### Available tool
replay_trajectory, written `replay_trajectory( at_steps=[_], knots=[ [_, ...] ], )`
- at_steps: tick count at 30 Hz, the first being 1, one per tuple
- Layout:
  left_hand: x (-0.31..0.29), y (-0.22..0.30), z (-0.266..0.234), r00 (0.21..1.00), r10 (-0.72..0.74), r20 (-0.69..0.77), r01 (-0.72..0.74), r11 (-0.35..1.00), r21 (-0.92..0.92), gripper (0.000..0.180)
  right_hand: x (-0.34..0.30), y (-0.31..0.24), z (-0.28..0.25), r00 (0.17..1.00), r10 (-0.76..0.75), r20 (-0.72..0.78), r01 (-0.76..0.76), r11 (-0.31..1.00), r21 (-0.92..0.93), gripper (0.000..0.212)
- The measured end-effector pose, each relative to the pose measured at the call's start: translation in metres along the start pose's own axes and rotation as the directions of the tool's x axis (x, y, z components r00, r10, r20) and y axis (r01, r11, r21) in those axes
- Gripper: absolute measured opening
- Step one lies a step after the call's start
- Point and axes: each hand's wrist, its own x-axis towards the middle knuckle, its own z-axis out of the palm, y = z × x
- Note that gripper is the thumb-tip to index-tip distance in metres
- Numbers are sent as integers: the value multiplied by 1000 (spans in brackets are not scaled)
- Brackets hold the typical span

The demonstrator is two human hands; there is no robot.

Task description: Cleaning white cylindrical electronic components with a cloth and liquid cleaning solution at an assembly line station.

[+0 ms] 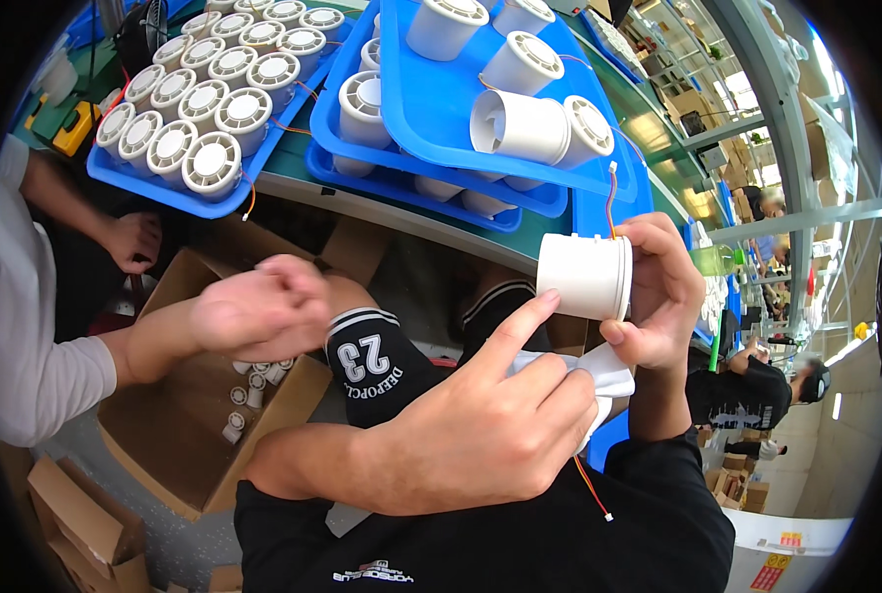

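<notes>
My right hand (663, 292) grips a white cylindrical housing (581, 275), tipped on its side, between thumb and fingers. A thin red wire with a small white connector (613, 168) rises from it. My left hand (495, 420) is closed around a folded white cloth (611, 374), its index fingertip touching the housing's side wall. Beneath my left fingers shows part of another white piece (594, 425), mostly hidden. Red and yellow wires (586, 482) ending in a small plug hang below it; I cannot tell what holds that piece.
Blue stacked trays (401, 99) bear several white housings ahead. Another blue tray (209, 206) at the left is filled with housings with slotted round tops. A co-worker's blurred hand (263, 308) is above a cardboard box (303, 390) containing small white parts. Shelving stands at the right.
</notes>
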Motion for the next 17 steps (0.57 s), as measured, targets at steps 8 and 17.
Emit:
replay_trajectory(
  at_steps=[8,17],
  knots=[
    [-1,2,-4,999,24,27,-26,998,65,18,0,0,-1,998,-58,36,59,998,-32,71],
    [-6,0,-16,999,9,44,-11,998,60,23,5,-3,6,994,-100,43,102,994,-34,71]
  ],
)
